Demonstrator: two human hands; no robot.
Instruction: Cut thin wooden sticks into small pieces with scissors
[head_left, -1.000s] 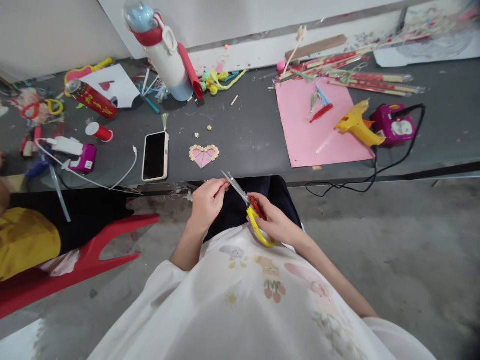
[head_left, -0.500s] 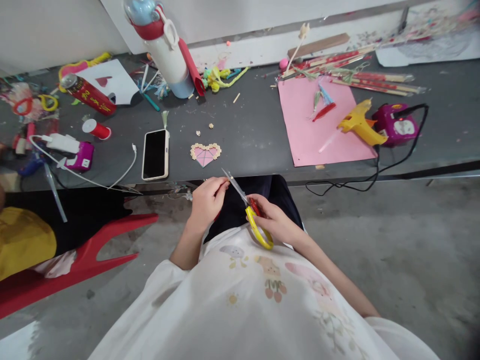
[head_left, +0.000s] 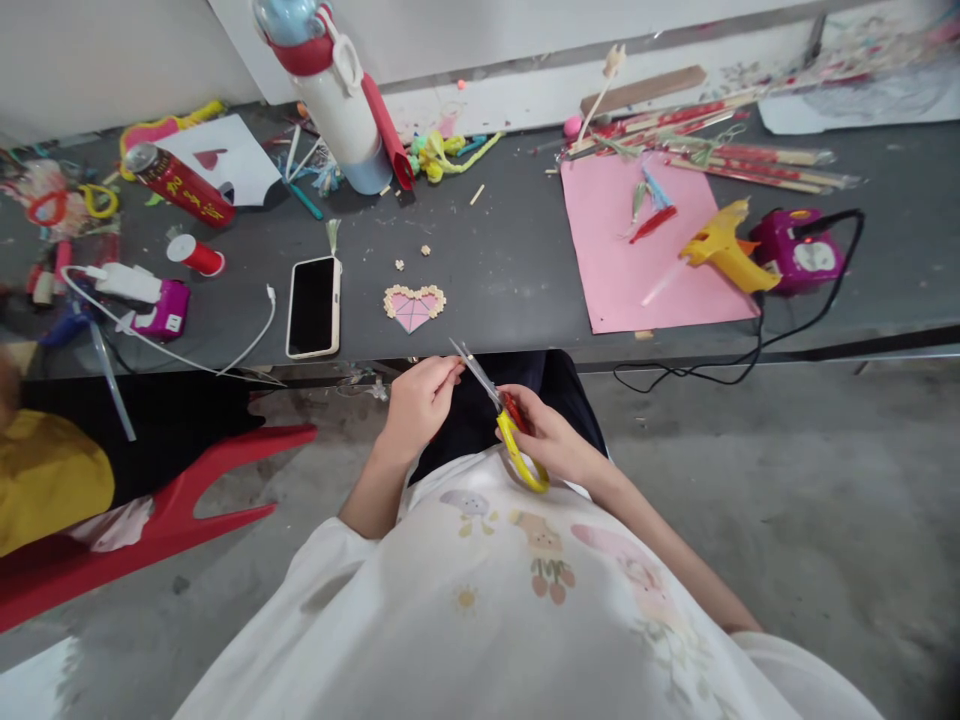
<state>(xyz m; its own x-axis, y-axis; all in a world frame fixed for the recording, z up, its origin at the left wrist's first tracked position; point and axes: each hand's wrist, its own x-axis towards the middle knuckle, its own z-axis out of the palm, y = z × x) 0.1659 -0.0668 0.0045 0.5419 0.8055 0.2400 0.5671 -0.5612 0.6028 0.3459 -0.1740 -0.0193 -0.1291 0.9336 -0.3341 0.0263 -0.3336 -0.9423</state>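
Note:
My right hand (head_left: 551,437) is closed around the handles of a pair of scissors (head_left: 520,452), one loop yellow and the other red. Their blades point up and left, toward the fingertips of my left hand (head_left: 422,400). Those left fingers are pinched together over my lap; whatever they hold is too small to make out. Just beyond, on the table, lies a pink heart (head_left: 412,312) with dark lines across it and small cream pieces along its upper edge. Two small cream pieces (head_left: 425,250) sit above the heart.
Left of the heart lies a phone (head_left: 313,308), with a white cable (head_left: 251,340) trailing off the table edge. A pink sheet (head_left: 615,260) and a yellow glue gun (head_left: 724,250) are at the right. A bottle (head_left: 337,120) stands behind. Another person's yellow clothing (head_left: 56,470) shows at left.
The hands and scissors hold nearly the same pose over my lap. The whole view has shifted slightly.

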